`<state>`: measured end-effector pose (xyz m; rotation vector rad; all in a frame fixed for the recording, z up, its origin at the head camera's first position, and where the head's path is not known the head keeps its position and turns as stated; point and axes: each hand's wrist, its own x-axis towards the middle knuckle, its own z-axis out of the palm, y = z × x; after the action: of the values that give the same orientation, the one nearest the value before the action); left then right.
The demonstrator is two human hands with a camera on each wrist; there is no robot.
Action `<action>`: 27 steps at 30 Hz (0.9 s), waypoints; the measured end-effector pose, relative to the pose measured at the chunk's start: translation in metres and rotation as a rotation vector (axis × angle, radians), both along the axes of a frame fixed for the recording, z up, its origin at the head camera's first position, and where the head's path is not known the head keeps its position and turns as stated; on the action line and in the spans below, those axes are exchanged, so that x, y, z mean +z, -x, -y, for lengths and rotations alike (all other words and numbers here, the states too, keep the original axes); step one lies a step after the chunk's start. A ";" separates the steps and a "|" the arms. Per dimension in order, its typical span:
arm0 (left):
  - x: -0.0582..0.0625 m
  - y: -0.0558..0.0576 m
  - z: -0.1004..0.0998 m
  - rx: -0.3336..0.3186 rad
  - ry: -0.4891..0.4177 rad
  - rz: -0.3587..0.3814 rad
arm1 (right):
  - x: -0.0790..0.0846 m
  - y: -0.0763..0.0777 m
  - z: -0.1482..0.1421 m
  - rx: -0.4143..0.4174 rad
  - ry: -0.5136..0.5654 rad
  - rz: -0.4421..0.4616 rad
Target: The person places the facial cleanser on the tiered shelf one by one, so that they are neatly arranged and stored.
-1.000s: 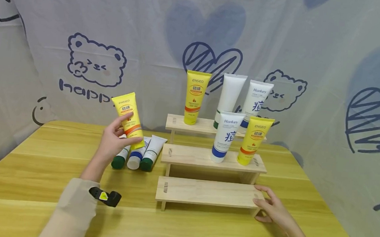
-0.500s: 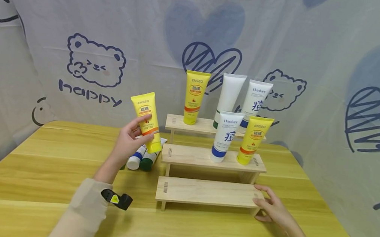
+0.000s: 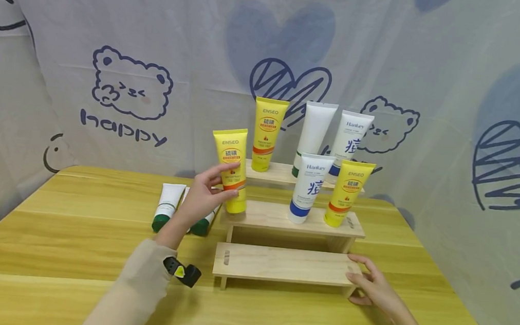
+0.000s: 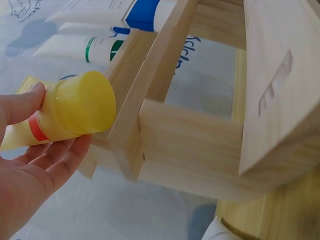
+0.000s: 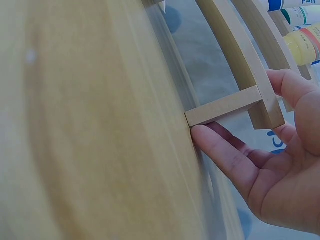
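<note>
Yellow plastic squeeze tube [image 3: 231,147] carried rightward to 3-tier pale wooden stand [image 3: 274,215].
Tube pinched by left hand [image 3: 201,193] at middle tier's [image 3: 265,210] left end; placement seemingly near. Bottom tier's [image 3: 285,264] right end gripped by right hand [image 3: 376,290].

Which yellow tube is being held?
The leftmost yellow tube, in the left hand; the top-shelf yellow tube and the rightmost yellow tube stand untouched.

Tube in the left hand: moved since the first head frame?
Yes. The yellow tube moved right in the head view, from left of the middle shelf to overlapping its left end.
</note>
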<state>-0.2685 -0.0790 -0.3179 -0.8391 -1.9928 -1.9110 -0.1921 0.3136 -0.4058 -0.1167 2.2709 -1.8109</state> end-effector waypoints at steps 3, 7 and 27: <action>0.000 0.002 -0.008 -0.010 0.012 -0.037 | 0.000 0.000 0.000 -0.001 0.001 -0.001; -0.002 0.005 -0.017 -0.014 0.033 -0.081 | 0.001 0.000 0.000 0.001 0.004 0.002; 0.012 -0.014 -0.047 0.096 0.203 -0.160 | 0.000 0.000 0.000 0.000 0.006 0.001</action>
<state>-0.2549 -0.0317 -0.3060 -0.8972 -2.1113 -1.5579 -0.1917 0.3137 -0.4054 -0.1173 2.2652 -1.8172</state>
